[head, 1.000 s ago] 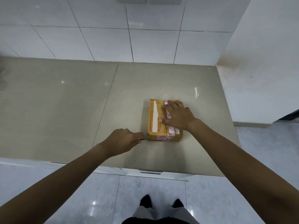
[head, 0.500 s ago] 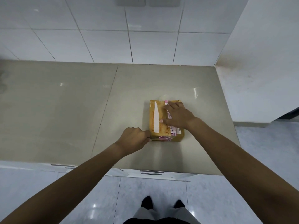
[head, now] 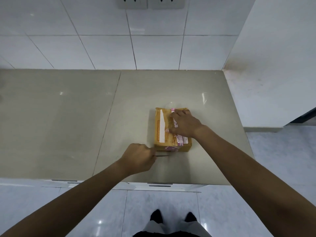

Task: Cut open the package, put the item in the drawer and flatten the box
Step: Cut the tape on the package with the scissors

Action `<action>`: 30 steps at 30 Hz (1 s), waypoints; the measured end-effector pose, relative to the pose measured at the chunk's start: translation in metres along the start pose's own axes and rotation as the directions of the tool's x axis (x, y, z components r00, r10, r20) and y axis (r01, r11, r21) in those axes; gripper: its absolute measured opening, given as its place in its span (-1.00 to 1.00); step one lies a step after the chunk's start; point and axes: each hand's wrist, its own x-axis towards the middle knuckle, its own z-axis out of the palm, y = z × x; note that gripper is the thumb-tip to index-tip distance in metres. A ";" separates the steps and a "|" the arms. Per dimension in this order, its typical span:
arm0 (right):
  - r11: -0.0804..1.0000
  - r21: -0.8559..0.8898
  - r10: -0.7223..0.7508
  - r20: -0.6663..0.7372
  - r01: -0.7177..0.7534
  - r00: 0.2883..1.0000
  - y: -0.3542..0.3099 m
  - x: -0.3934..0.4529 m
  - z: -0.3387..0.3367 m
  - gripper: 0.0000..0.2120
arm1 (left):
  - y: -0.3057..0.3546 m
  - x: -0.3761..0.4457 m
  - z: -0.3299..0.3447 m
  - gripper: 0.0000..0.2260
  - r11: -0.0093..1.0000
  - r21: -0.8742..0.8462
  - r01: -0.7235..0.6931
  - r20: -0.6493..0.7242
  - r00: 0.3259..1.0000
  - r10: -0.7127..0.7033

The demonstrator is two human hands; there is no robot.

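Note:
A small brown cardboard package (head: 161, 132) with white and pink tape lies on the beige countertop (head: 68, 120), right of centre. My right hand (head: 184, 123) lies flat on its top, pressing it down. My left hand (head: 138, 159) is fisted around a thin blade (head: 162, 156), whose tip points right along the counter just below the package's near side. The package is closed. Drawer fronts (head: 159, 185) show under the counter's front edge.
A white tiled wall with two sockets (head: 150, 2) rises behind the counter. A white wall or cabinet side (head: 273, 65) bounds the counter on the right. Below the front edge are pale floor tiles and my feet (head: 172, 218).
My left hand, which had pushed in against the package's near left corner, has pulled slightly back and down, so the blade shows again. My right hand has stayed on the package.

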 end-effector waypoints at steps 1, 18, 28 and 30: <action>1.000 0.002 0.002 0.001 -0.002 1.000 0.000 0.000 0.000 -0.29 | -0.009 -0.007 0.002 -0.73 0.998 -0.008 0.067 0.032 0.997 -0.067; 0.999 -0.052 0.003 0.017 -0.002 1.000 -0.005 -0.002 -0.002 -0.30 | 0.031 0.035 -0.003 -0.75 0.992 -0.124 -0.037 -0.209 0.978 0.011; 1.000 0.022 -0.009 0.007 0.009 1.000 0.000 0.000 0.000 -0.26 | 0.000 -0.001 -0.012 -0.79 0.930 -0.364 0.043 -0.124 0.988 -0.094; 0.996 0.090 -0.005 -0.029 0.007 1.000 0.000 -0.001 -0.001 -0.22 | 0.006 0.003 -0.024 -0.90 0.662 -0.731 0.165 -0.151 0.907 -0.393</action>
